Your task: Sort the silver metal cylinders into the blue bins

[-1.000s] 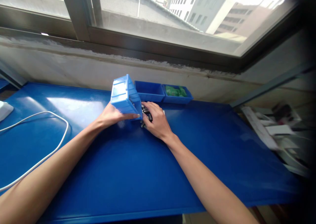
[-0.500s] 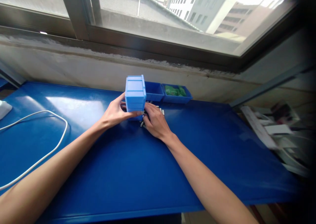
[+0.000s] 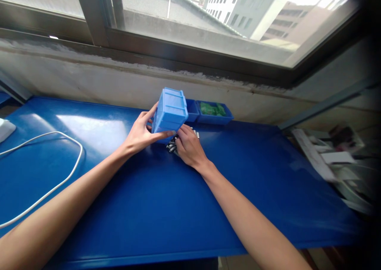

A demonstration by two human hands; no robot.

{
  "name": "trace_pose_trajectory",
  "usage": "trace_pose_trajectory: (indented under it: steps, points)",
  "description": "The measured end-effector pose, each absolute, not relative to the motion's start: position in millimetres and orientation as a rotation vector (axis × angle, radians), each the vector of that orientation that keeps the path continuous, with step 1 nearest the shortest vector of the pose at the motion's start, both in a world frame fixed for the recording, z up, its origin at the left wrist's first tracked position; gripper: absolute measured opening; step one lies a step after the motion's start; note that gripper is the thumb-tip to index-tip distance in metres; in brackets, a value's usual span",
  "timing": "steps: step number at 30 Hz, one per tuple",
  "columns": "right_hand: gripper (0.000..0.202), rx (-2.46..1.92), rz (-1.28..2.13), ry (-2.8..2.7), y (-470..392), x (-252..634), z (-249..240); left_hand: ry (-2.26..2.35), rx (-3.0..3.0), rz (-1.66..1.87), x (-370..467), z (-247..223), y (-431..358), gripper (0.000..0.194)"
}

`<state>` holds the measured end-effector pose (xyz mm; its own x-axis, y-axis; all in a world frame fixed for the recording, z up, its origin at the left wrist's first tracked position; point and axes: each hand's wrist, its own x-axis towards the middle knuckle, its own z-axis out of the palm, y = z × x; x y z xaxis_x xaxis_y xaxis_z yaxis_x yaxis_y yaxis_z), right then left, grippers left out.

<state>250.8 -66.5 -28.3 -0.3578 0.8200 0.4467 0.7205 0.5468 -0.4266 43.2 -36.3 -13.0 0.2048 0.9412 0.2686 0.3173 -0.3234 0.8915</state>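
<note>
My left hand [image 3: 145, 132] grips a light blue plastic bin [image 3: 171, 110] by its side, thumb along the near edge. The bin is tipped up, its underside toward me and its mouth out of sight. Just below and right of it lies a heap of small dark and silvery cylindrical pieces [image 3: 172, 146] on the table. My right hand [image 3: 189, 146] is at this heap, fingers curled down over it close to the bin's edge. Its fingertips are partly hidden, so what they hold does not show.
Behind the tipped bin stands another blue bin [image 3: 192, 110]. Right of that, a blue bin [image 3: 216, 119] holds green material. A white cable [image 3: 77, 159] curves over the blue table [image 3: 166, 210] at left. Papers and other items [image 3: 336, 157] lie at the far right, below a window [image 3: 208, 20].
The bin in my left hand has turned and shifted to the right. More of the small pieces now show beneath it. My right hand stays by the heap, moved slightly right.
</note>
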Motion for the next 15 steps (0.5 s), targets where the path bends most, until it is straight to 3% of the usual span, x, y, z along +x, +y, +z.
trace_pose_trajectory:
  steps: [4,15]
  points:
    - [0.043,-1.209,0.189,-2.162,-65.6,251.3,-29.4,1.205,1.792,1.116,43.1,-10.8,-36.7,0.105]
    - [0.045,-1.242,0.163,-2.16,-66.4,251.4,-30.0,1.272,1.803,1.15,38.6,-8.2,-38.7,0.101]
